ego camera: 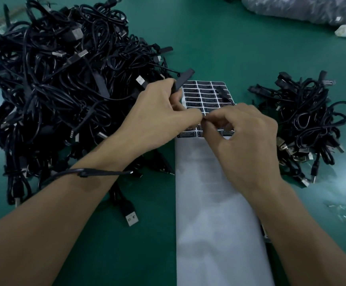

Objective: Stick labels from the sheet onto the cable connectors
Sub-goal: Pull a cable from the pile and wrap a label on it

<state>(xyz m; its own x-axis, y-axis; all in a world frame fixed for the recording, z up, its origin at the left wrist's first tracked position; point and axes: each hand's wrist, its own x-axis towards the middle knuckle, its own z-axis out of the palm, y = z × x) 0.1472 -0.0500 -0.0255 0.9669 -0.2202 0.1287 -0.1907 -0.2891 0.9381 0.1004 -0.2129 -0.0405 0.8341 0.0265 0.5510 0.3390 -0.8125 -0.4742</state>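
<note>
Left hand (pixel 159 118) is gripping a connector (pixel 183 80) just over the sheet (pixel 207 100), and the right hand (pixel 244 137) is pinching what looks like a label (pixel 204 117) off it. Most of the sheet's looking bare, so the small pile (pixel 304 120) is probably done. Huge pile (pixel 54 79) is waiting on the counter (pixel 230 48) though.

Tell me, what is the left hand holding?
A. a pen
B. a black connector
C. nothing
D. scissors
B: the left hand grips a black connector over the far end of the sheet, while the right hand pinches a label.
</note>
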